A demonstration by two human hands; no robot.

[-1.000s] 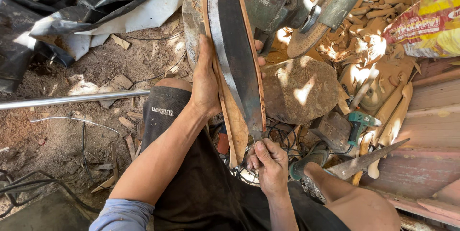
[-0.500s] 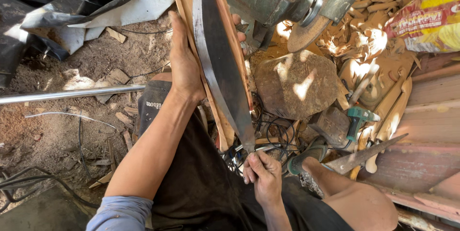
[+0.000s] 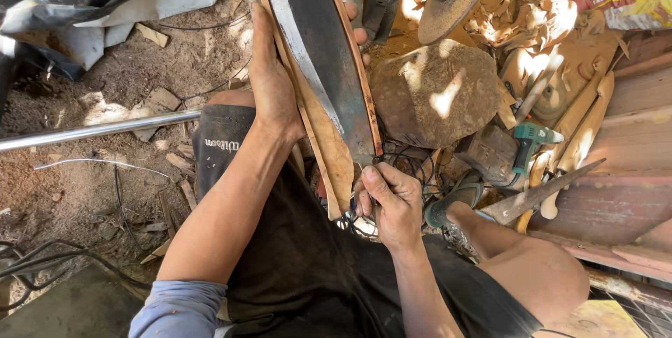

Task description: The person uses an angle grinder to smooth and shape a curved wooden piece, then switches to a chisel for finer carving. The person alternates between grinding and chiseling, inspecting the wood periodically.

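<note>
A long dark metal blade lies flat on a curved wooden board that runs from the top of the view down to my lap. My left hand grips the left edge of the board and blade, fingers wrapped to the far side. My right hand is shut on the narrow lower end of the blade, at the board's tip. A bench grinder with a worn disc stands just above the blade's upper end.
A large brown stone sits right of the board. A green power tool, a bare blade blank and several carved wooden pieces lie at right. A metal pipe crosses the dirt floor at left; cables trail lower left.
The board and blade have shifted left and tilted. My left hand slid up along the edge; my right hand moved down-right on the blade's lower end.
</note>
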